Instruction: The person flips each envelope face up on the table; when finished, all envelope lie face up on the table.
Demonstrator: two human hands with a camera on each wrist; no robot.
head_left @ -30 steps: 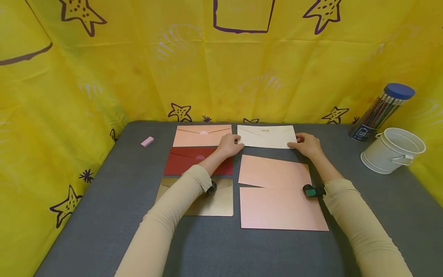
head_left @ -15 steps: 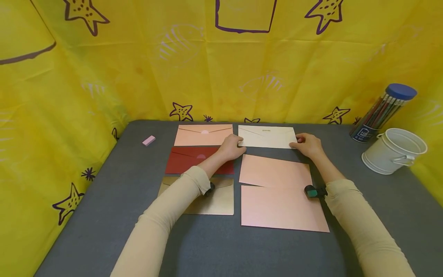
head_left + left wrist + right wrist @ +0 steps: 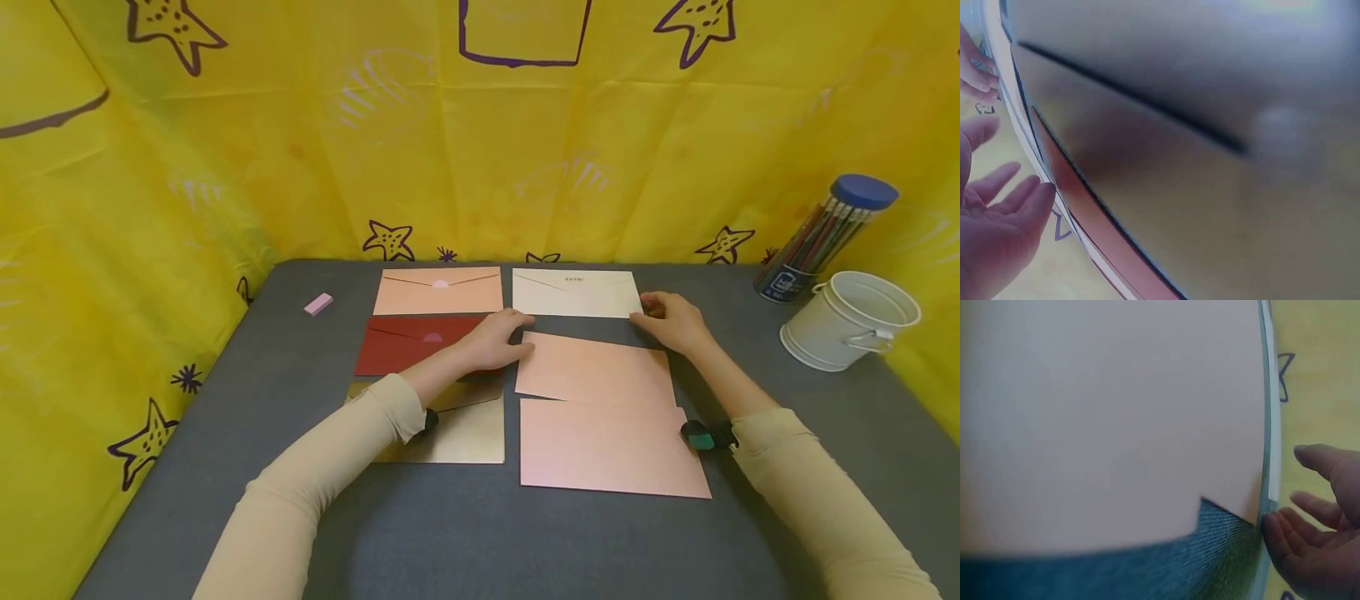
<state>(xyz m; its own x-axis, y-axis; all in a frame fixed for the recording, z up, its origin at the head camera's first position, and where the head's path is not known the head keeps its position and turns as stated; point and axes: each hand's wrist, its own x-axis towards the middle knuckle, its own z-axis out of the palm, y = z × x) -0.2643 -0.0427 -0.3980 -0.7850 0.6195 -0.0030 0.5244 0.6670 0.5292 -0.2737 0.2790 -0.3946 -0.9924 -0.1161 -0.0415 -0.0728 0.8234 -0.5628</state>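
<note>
Six envelopes lie in two columns on the grey table: peach, dark red and gold on the left; cream and two pink ones on the right. My left hand rests on the red envelope's right end, fingertips at the upper pink envelope's top left corner. My right hand lies by that envelope's top right corner, just below the cream one. In the wrist views, both the left hand and the right hand show relaxed fingers holding nothing.
A small pink eraser lies at the back left. A clear tube of pencils with a blue cap leans behind a white metal bucket at the right. Yellow starfish-print cloth walls the table at the back and sides.
Both hands have drawn back from the cream envelope's lower corners toward the upper pink envelope's top corners. The envelopes lie where they were.
</note>
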